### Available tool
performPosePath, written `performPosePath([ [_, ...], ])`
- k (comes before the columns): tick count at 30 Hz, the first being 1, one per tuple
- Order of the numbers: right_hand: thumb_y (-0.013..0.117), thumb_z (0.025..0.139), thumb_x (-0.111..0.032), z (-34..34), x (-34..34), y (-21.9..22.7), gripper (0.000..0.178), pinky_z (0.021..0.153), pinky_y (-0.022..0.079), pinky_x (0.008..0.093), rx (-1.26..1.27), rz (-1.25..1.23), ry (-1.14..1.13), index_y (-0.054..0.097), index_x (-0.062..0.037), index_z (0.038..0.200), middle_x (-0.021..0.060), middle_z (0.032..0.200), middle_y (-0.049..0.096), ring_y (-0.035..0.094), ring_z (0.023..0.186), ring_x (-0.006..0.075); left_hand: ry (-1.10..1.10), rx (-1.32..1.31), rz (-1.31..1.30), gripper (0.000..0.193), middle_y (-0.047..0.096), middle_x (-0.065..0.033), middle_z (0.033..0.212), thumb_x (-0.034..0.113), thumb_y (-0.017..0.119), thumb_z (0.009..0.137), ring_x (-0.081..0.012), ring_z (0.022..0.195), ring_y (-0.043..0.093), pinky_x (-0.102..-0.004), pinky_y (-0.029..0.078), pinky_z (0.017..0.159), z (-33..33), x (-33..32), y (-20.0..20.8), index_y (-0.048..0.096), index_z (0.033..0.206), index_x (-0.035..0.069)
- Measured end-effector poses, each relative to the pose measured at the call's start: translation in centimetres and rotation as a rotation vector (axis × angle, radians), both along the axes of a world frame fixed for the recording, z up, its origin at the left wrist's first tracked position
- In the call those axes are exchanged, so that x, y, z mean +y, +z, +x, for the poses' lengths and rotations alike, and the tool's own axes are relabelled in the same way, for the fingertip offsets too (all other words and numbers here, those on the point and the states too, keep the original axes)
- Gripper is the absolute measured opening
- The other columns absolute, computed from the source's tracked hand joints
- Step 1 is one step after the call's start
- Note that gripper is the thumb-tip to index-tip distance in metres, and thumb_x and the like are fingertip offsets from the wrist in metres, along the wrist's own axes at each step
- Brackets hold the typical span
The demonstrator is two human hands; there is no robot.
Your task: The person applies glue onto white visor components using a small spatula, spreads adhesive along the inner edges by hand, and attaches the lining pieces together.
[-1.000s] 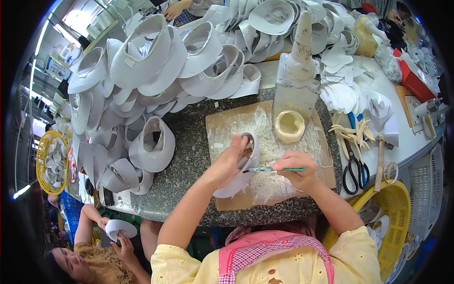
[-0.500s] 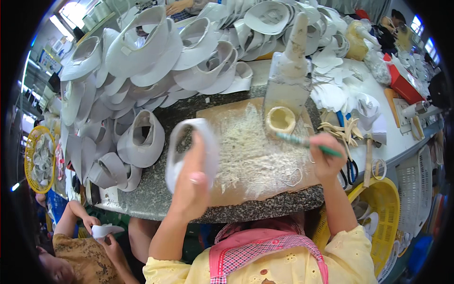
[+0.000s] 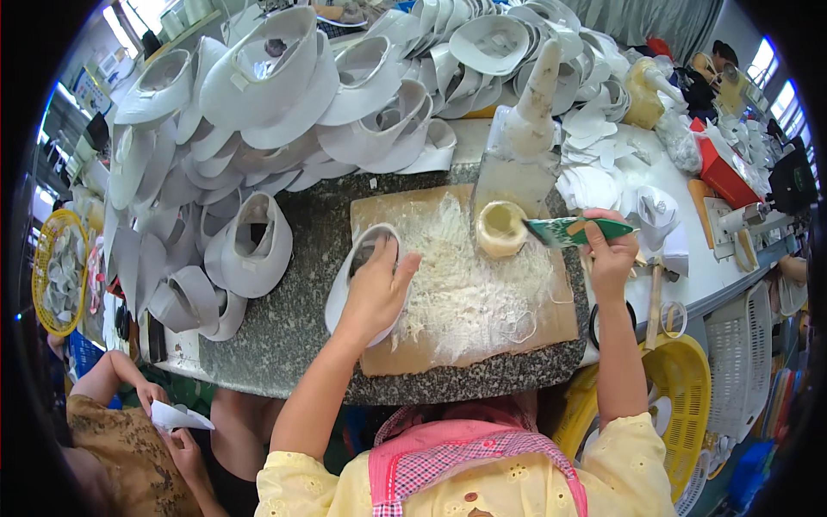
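My left hand (image 3: 376,289) holds a white shoe upper (image 3: 338,297) at the left edge of a glue-crusted brown board (image 3: 551,302). Its fingers reach into the upper's opening and its thumb sticks out to the right. In my right hand (image 3: 612,258) is a flat brush with a green handle (image 3: 614,228), pointing left. The brush tip meets the round, pale yellow mouth of a glue bottle (image 3: 501,231). That bottle lies on the board, its cloudy body stretching away from me. Dried whitish glue covers the board's middle.
White uppers (image 3: 258,95) are heaped at the left and back of the speckled stone tabletop (image 3: 293,345). At right lie scissors (image 3: 631,319), white pieces (image 3: 590,185) and a red box (image 3: 728,164). A yellow basket (image 3: 689,379) stands below. Another person (image 3: 129,439) sits lower left, holding a white piece.
My left hand has brought the white upper down onto the board's left edge and turned palm-down, fingers in the opening. My right hand has lifted and tilted the brush at the bottle mouth.
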State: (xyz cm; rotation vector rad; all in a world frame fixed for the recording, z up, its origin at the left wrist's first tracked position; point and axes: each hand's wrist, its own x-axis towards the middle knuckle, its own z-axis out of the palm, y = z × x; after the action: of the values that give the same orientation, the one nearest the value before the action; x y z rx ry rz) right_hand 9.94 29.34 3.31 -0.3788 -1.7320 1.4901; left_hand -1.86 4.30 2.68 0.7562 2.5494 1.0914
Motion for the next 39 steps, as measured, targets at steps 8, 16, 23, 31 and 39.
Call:
performPosePath([
  [8, 0.061, 0.061, 0.002, -0.9, -7.2, -0.9, 0.015, 0.053, 0.042, 0.0241, 0.095, 0.446, 0.532, 0.059, -0.0034, 0.075, 0.008, 0.071, 0.058, 0.054, 0.061, 0.0167, 0.163, 0.135, -0.037, 0.031, 0.056, -0.0106, 0.07, 0.032, 0.046, 0.078, -0.0287, 0.064, 0.053, -0.035, 0.04, 0.057, 0.6, -2.5, 2.0, 0.053, 0.088, 0.003],
  [16, 0.06, 0.058, -0.007, -4.5, -10.6, -4.7, 0.017, 0.044, 0.039, 0.0251, 0.32, 0.827, 0.656, 0.059, -0.009, 0.075, 0.0053, 0.074, 0.057, 0.05, 0.055, 0.0163, 0.307, 0.408, -0.221, 0.039, 0.046, -0.0162, 0.093, 0.026, 0.052, 0.07, -0.0307, 0.09, 0.037, -0.0388, 0.032, 0.077, 4.4, -9.9, -2.8, 0.05, 0.097, -0.002],
  [23, 0.06, 0.057, -0.008, -4.8, -11.3, -3.8, 0.018, 0.044, 0.04, 0.0253, 0.278, 0.817, 0.683, 0.058, -0.0113, 0.075, 0.0044, 0.072, 0.056, 0.05, 0.053, 0.0166, 0.335, 0.369, -0.133, 0.042, 0.045, -0.0133, 0.094, 0.018, 0.052, 0.069, -0.0258, 0.084, 0.039, -0.0336, 0.032, 0.078, 5.1, -10.5, -4.2, 0.046, 0.107, 0.0],
  [31, 0.056, 0.056, -0.004, -4.7, -13.4, -4.4, 0.021, 0.047, 0.042, 0.0261, 0.266, 0.783, 0.933, 0.059, -0.0113, 0.075, 0.0051, 0.076, 0.057, 0.053, 0.059, 0.018, 0.52, -0.252, 0.246, 0.05, 0.053, -0.0088, 0.083, 0.011, 0.051, 0.07, -0.0139, 0.067, 0.048, -0.025, 0.039, 0.066, 4.5, -10.9, -4.1, 0.035, 0.115, -0.003],
  [39, 0.056, 0.057, 0.002, -7.0, -13.3, -3.0, 0.024, 0.048, 0.041, 0.0267, 0.147, 0.777, 1.016, 0.06, -0.0149, 0.075, 0.0016, 0.07, 0.057, 0.053, 0.059, 0.017, 0.693, -0.746, 0.841, 0.053, 0.051, -0.0035, 0.081, 0.003, 0.05, 0.068, -0.0105, 0.07, 0.049, -0.0231, 0.042, 0.064, 4.3, -11.0, -2.5, 0.03, 0.117, -0.005],
])
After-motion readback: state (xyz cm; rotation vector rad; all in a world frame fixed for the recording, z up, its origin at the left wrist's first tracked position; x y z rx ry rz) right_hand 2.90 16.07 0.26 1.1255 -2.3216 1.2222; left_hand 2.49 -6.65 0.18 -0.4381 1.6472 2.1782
